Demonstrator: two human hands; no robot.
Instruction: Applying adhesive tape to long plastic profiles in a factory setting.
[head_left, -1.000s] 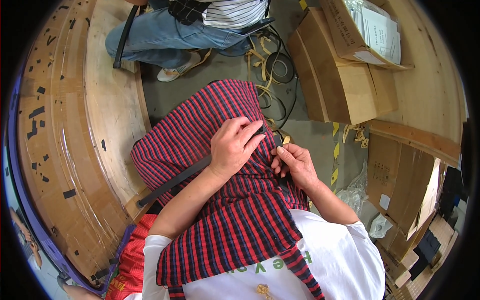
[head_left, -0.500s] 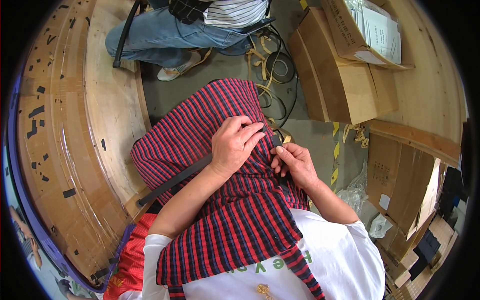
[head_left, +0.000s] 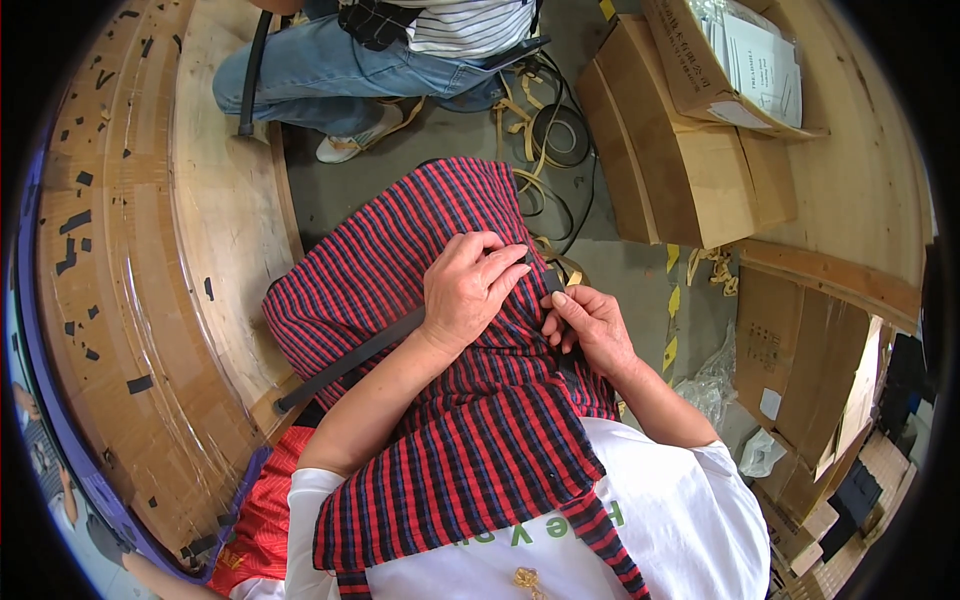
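Observation:
Over my lap, a red, black and blue striped apron covers my legs. A flat black strip runs from the wooden edge on the left to beneath my left hand, whose fingers are bent and drawn together at the tips, with a dark bit of strip showing there. To the right, my right hand pinches a black strip end between thumb and curled fingers. Whether both pieces are one length is hidden by my left hand. Both hands are just above the apron, close together.
On the left stands a taped brown board dotted with black scraps, beside a pale wooden panel. A seated co-worker in jeans is ahead. Cardboard boxes stand right. A tape roll and yellow strips lie on the floor.
My hands and the strip look still. The co-worker's hanging black strip has shifted slightly right, and a person at the lower left rim has moved.

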